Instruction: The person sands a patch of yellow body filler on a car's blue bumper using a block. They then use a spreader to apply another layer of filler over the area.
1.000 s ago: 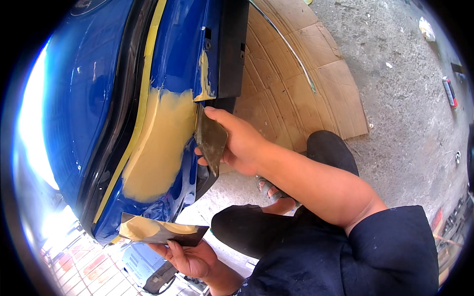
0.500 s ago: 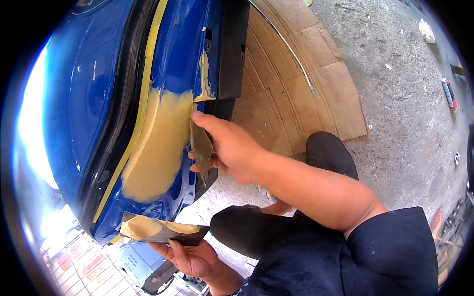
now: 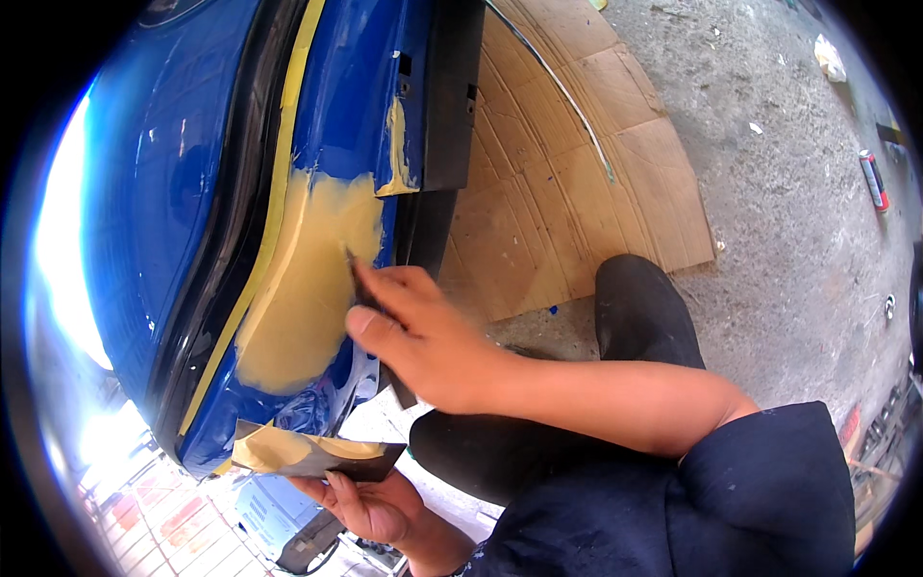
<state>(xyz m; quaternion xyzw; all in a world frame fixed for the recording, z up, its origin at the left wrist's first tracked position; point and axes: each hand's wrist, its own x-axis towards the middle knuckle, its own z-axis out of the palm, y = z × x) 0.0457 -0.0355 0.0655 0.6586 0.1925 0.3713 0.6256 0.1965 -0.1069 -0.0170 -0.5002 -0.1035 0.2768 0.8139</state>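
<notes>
A patch of beige filler (image 3: 288, 308) covers part of a blue car body panel (image 3: 341, 106) beside yellow masking tape (image 3: 296, 67) and a black curved trim (image 3: 231, 173). My right hand (image 3: 413, 337) grips a thin dark spreader (image 3: 361, 284), slightly blurred, tilted at the right side of the patch. My left hand (image 3: 370, 510) holds a dark flat board (image 3: 370, 466) smeared with beige filler at the panel's lower end. A narrow smear of filler (image 3: 394, 154) marks a strip higher up, next to a black part (image 3: 447, 96).
Flattened cardboard (image 3: 567, 192) lies on concrete floor (image 3: 779, 240) under a thin strip (image 3: 548, 67). My bent knees (image 3: 639, 298) are below me. A spray can (image 3: 873, 183) and crumpled white scrap (image 3: 829, 58) lie at right, a light blue machine (image 3: 269, 514) and grid (image 3: 144, 510) at lower left.
My right hand and spreader have moved down and to the left, turning so the spreader's tip lies over the beige patch. My left hand and board stay in place.
</notes>
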